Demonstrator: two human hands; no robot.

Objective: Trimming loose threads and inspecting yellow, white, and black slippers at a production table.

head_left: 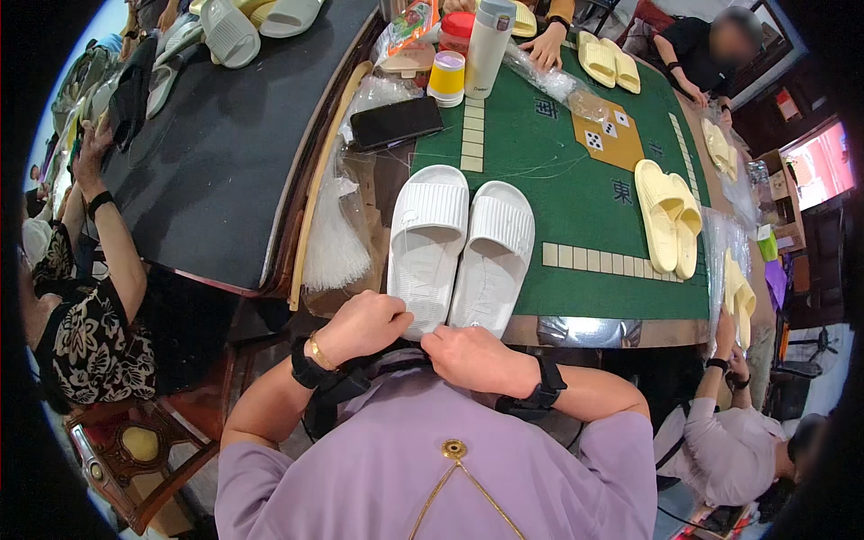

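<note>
Both my hands, left (362, 326) and right (471, 358), pinch the white slippers' (459, 247) heels on the table (576, 207); pair aligned, bagging seems left.

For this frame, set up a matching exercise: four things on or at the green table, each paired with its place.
Things:
1. white slippers
2. black phone
3. pale yellow slippers
4. white bottle

Places:
A. far edge, beside a yellow-lidded jar
B. right side of the green mat
C. near edge, at the person's hands
D. left corner, on clear plastic

Pairs: 1-C, 2-D, 3-B, 4-A
</note>
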